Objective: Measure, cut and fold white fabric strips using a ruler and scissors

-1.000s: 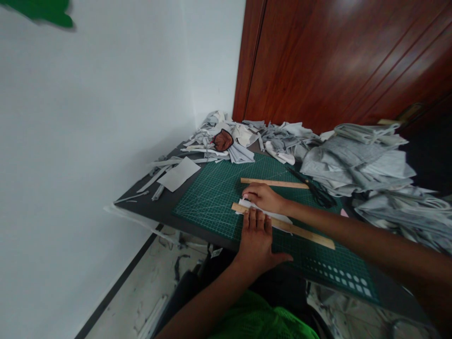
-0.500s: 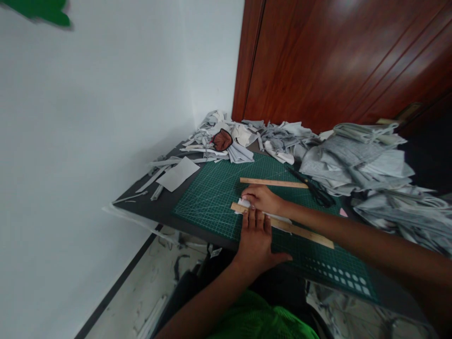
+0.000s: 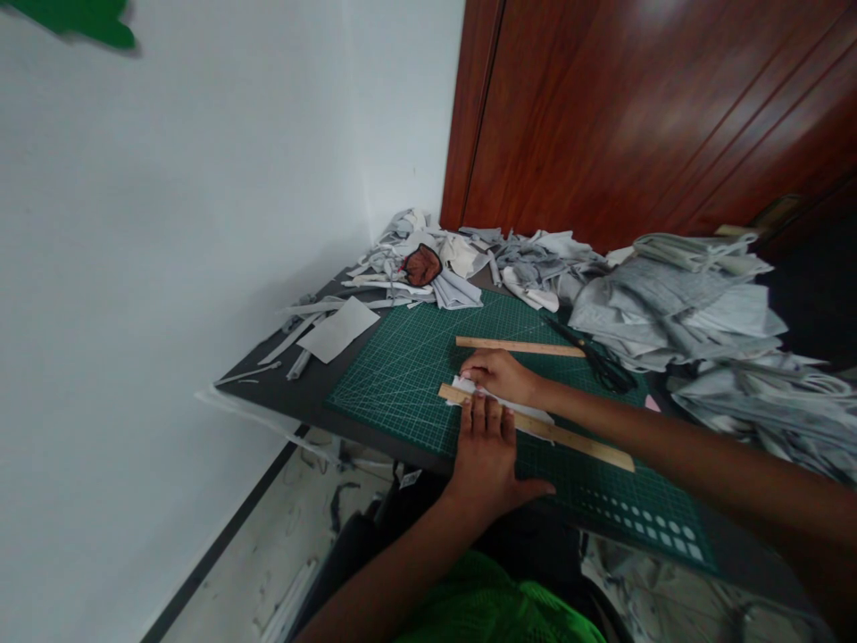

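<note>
My left hand [image 3: 486, 460] lies with outstretched fingers on a wooden ruler [image 3: 582, 446], pressing it down, thumb spread to the right. Under the ruler is a narrow white piece of cloth [image 3: 536, 414], showing along the ruler's far edge. Just beyond the ruler, my right hand [image 3: 499, 375] is closed with curled fingers over the cloth's left end; whatever is in its fingertips is too small to make out. Both hands rest above a green cutting mat [image 3: 395, 384]. A second wooden ruler [image 3: 519, 346] lies farther back, its right end by black scissors [image 3: 606, 368].
Piled grey cloth [image 3: 669, 304] stands at the right and back of the dark table [image 3: 268, 393]. At the left lie a pale rectangular sheet [image 3: 338, 329] and thin strips. A brown dark-edged piece [image 3: 422, 265] sits among scraps. A white wall borders the left side.
My right hand has shifted slightly up, away from the ruler, and more of the white cloth shows between them. The left hand and both rulers stay in place.
</note>
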`<action>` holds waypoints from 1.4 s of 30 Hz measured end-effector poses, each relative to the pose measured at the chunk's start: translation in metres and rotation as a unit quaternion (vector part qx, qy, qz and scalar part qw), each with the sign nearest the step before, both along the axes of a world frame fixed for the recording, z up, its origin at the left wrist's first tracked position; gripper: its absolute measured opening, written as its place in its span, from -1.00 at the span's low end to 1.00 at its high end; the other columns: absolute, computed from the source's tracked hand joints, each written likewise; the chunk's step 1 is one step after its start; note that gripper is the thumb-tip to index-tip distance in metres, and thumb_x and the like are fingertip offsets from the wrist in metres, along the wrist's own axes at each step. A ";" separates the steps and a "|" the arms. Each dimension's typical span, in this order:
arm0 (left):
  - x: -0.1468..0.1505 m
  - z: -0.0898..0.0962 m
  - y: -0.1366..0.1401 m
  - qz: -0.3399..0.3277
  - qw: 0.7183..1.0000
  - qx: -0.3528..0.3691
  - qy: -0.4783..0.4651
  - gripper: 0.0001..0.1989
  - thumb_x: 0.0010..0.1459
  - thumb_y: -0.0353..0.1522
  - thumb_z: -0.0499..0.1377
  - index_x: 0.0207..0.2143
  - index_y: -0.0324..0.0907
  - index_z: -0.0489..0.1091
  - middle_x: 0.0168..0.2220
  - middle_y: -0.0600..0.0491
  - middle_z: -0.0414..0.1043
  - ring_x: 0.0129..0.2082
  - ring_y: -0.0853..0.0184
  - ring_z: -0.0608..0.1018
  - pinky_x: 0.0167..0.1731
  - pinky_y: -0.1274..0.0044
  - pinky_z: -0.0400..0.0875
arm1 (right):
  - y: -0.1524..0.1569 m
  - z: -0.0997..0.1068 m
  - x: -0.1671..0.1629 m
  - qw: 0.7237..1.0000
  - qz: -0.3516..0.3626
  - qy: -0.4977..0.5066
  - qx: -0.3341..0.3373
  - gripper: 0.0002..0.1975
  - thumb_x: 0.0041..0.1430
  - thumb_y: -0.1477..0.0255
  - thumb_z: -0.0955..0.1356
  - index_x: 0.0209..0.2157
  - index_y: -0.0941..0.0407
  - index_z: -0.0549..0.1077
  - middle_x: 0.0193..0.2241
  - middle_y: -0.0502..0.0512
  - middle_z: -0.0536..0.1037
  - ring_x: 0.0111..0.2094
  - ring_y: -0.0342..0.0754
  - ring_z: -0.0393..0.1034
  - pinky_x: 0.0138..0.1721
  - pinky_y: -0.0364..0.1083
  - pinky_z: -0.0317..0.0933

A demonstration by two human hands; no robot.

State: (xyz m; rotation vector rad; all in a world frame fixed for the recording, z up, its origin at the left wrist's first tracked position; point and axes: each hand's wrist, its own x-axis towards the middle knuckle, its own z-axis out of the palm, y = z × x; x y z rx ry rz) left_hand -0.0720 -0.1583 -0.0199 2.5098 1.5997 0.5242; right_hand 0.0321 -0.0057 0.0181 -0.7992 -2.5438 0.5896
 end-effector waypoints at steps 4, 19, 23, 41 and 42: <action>0.000 0.001 0.000 0.001 1.000 0.003 -0.006 0.21 -0.01 0.38 0.14 0.34 -0.45 0.25 0.39 -0.43 0.13 0.45 -0.29 0.07 0.41 0.01 -0.10 | 0.000 -0.001 0.000 1.000 0.001 -0.006 0.002 -0.79 0.34 0.54 0.34 -0.33 0.13 0.64 -0.38 0.12 0.66 -0.28 0.01 0.53 -0.20 -0.06 0.34; 0.001 -0.001 -0.001 0.007 1.000 0.009 -0.010 0.23 -0.04 0.40 0.13 0.33 -0.43 0.27 0.39 -0.40 0.15 0.45 -0.28 0.08 0.42 0.01 -0.10 | 0.000 -0.004 -0.007 0.999 -0.021 -0.018 0.017 -0.76 0.31 0.56 0.34 -0.40 0.13 0.61 -0.45 0.09 0.62 -0.37 0.00 0.48 -0.28 -0.08 0.28; 0.002 0.000 -0.001 0.013 1.000 -0.001 -0.012 0.24 -0.06 0.40 0.15 0.34 -0.42 0.26 0.39 -0.39 0.15 0.45 -0.27 0.07 0.42 0.01 -0.11 | 0.002 -0.003 -0.006 0.999 -0.022 -0.021 0.020 -0.76 0.30 0.56 0.34 -0.41 0.13 0.61 -0.47 0.08 0.61 -0.38 0.00 0.47 -0.29 -0.07 0.27; 0.003 -0.006 -0.002 0.020 1.000 0.004 -0.015 0.25 -0.06 0.41 0.14 0.35 -0.42 0.24 0.41 -0.39 0.10 0.46 -0.24 0.06 0.43 0.02 -0.12 | 0.005 -0.005 -0.009 0.999 -0.038 -0.008 0.036 -0.73 0.25 0.66 0.33 -0.47 0.13 0.57 -0.48 0.07 0.59 -0.36 0.00 0.45 -0.24 -0.08 0.25; 0.003 -0.006 -0.002 0.020 1.000 0.006 -0.014 0.25 -0.06 0.41 0.14 0.35 -0.42 0.24 0.41 -0.39 0.11 0.46 -0.25 0.06 0.43 0.02 -0.12 | 0.005 -0.005 -0.010 0.998 -0.040 -0.007 0.038 -0.73 0.24 0.67 0.33 -0.47 0.12 0.56 -0.48 0.07 0.59 -0.36 0.00 0.45 -0.24 -0.08 0.24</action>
